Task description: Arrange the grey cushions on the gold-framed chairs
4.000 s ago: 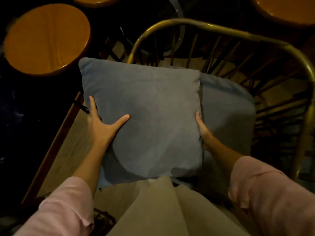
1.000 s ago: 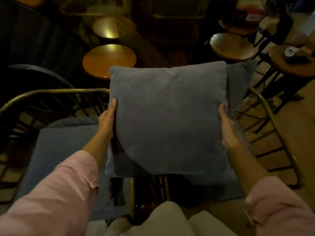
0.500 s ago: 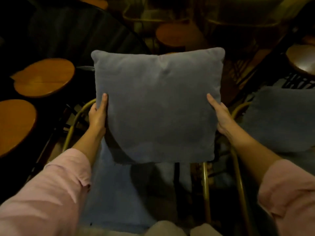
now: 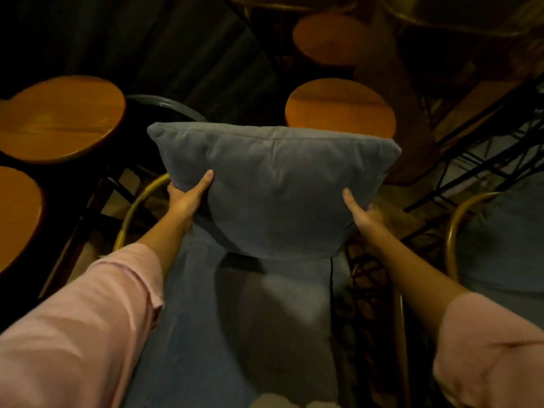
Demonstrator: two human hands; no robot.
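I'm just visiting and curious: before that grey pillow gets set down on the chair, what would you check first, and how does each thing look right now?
1. Both hands gripping: left hand and right hand clasp the grey cushion at its sides: ok.
2. Cushion upright, top edge level: ok.
3. Seat cushion below lies flat and free: ok.
4. Cushion centred within the gold frame: cannot tell, frame largely hidden.
5. Cushion resting against the chair back: cannot tell.
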